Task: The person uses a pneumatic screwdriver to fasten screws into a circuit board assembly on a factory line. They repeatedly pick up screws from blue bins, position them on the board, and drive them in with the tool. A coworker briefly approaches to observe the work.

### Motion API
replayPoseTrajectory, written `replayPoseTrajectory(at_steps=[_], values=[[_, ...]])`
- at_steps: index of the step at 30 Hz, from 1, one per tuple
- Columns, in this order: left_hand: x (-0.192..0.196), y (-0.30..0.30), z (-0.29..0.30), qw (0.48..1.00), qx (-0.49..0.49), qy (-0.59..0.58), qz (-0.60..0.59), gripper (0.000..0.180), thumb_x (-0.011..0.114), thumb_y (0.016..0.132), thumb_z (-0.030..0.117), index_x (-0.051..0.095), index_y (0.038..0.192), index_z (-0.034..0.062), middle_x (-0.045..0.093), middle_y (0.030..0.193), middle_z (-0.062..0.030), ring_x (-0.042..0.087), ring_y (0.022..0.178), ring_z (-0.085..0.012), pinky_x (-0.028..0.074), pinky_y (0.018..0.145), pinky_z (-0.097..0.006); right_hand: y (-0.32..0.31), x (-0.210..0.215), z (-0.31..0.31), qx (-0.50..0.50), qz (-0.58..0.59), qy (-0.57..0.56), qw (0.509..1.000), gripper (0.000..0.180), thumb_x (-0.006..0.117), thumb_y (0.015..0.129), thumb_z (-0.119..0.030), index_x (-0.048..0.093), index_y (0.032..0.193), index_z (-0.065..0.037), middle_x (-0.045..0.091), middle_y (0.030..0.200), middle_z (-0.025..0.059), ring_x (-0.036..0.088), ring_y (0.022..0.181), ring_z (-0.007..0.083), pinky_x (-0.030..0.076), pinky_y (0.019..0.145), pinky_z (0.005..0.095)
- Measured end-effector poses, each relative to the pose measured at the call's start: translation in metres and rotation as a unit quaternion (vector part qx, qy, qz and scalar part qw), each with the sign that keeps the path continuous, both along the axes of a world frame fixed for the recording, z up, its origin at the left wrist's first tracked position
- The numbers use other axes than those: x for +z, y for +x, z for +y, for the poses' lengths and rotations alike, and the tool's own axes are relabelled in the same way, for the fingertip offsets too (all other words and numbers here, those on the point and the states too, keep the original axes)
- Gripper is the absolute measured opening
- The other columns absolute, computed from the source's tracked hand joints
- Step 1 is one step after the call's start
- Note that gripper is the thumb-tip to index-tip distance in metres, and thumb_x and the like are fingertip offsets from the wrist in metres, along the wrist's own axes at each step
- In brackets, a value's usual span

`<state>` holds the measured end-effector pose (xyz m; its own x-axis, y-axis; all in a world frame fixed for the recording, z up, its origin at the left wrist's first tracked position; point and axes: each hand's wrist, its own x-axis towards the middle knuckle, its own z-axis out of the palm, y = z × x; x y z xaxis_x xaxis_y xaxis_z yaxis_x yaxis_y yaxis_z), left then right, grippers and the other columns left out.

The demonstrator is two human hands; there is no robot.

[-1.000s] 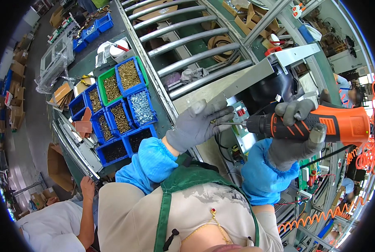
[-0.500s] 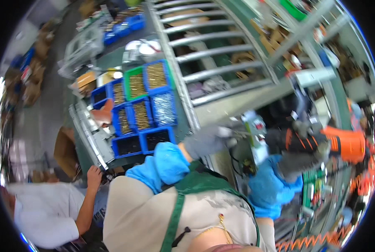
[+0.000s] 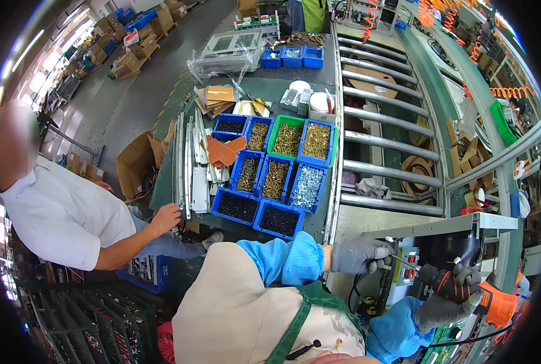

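Note:
My right hand [image 3: 447, 308], in a grey glove, is wrapped around an orange and black power drill [image 3: 455, 286]. A long thin driver bit [image 3: 405, 262] points left from its chuck. My left hand [image 3: 356, 256], gloved in grey too, is closed with its fingertips pinched at the bit's far end; whatever lies between them is too small to name. Just behind and below the bit sits a small electrical part with red pieces [image 3: 411, 266]. A grey metal panel edge [image 3: 431, 228] runs beyond both hands.
Blue and green bins of screws [image 3: 274, 180] stand left of my hands on a green table. Metal rollers [image 3: 391, 125] stretch away beyond. Metal strips [image 3: 188, 167] lie at the table's left edge, beside a person in a white shirt [image 3: 64, 212], whose hand touches them.
My view has swung, so the bins and rollers appear farther right and the person shows more fully. The drill stays in my right hand, its bit still by my left fingers.

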<state>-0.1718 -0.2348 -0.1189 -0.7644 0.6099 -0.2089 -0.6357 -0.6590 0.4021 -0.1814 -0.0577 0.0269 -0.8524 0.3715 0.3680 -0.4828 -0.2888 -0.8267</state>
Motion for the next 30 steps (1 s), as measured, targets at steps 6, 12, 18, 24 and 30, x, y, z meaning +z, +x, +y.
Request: replayPoseTrajectory(at_steps=[6, 12, 18, 24, 30], values=[[0.003, 0.0, 0.005, 1.0, -0.004, -0.025, 0.011, 0.024, 0.046, 0.093, 0.019, 0.052, 0.107, 0.0003, 0.053, 0.089, -0.0029, 0.044, 0.069, -0.0053, 0.039, 0.054, -0.016, 0.0, -0.001, 0.005, 0.004, 0.009, 0.001, 1.0, 0.041, 0.056, 0.079, -0.032, 0.044, 0.103, -0.001, 0.044, 0.075, 0.0042, 0.049, 0.067, 0.0146, 0.048, 0.072, 0.0359], [0.003, 0.0, 0.003, 0.998, 0.008, -0.04, 0.045, 0.024, 0.049, 0.092, 0.022, 0.053, 0.106, 0.0024, 0.053, 0.085, -0.0014, 0.045, 0.069, -0.0048, 0.039, 0.055, -0.016, 0.0, -0.005, 0.01, 0.002, 0.003, 0.007, 1.0, 0.036, 0.055, 0.079, -0.036, 0.046, 0.089, -0.002, 0.043, 0.071, 0.0057, 0.05, 0.07, 0.0172, 0.046, 0.072, 0.034], [0.018, 0.008, -0.008, 0.998, 0.04, -0.039, 0.019, 0.015, 0.05, 0.091, 0.02, 0.053, 0.097, 0.0057, 0.051, 0.079, 0.0008, 0.046, 0.065, -0.0041, 0.038, 0.05, -0.015, -0.003, 0.018, -0.044, -0.076, 0.013, -0.062, 0.995, 0.031, 0.055, 0.079, -0.036, 0.049, 0.08, -0.006, 0.047, 0.068, 0.0044, 0.051, 0.071, 0.0181, 0.044, 0.065, 0.0307], [0.006, 0.012, -0.017, 0.997, 0.055, -0.052, 0.023, 0.019, 0.05, 0.092, 0.021, 0.052, 0.104, 0.0071, 0.049, 0.079, 0.0018, 0.045, 0.065, -0.0038, 0.037, 0.049, -0.015, -0.004, 0.012, -0.05, -0.06, 0.031, -0.087, 0.994, 0.028, 0.053, 0.077, -0.037, 0.052, 0.073, -0.01, 0.051, 0.061, 0.0017, 0.058, 0.059, 0.0188, 0.046, 0.048, 0.0273], [0.011, 0.019, -0.017, 0.988, 0.056, -0.117, 0.087, 0.024, 0.049, 0.092, 0.024, 0.051, 0.107, 0.0052, 0.051, 0.08, -0.0002, 0.043, 0.061, -0.0028, 0.035, 0.049, -0.015, -0.033, -0.001, -0.023, 0.333, 0.289, -0.117, 0.89, 0.029, 0.051, 0.08, -0.037, 0.049, 0.07, -0.01, 0.048, 0.059, 0.0016, 0.055, 0.054, 0.0178, 0.045, 0.043, 0.0261]])
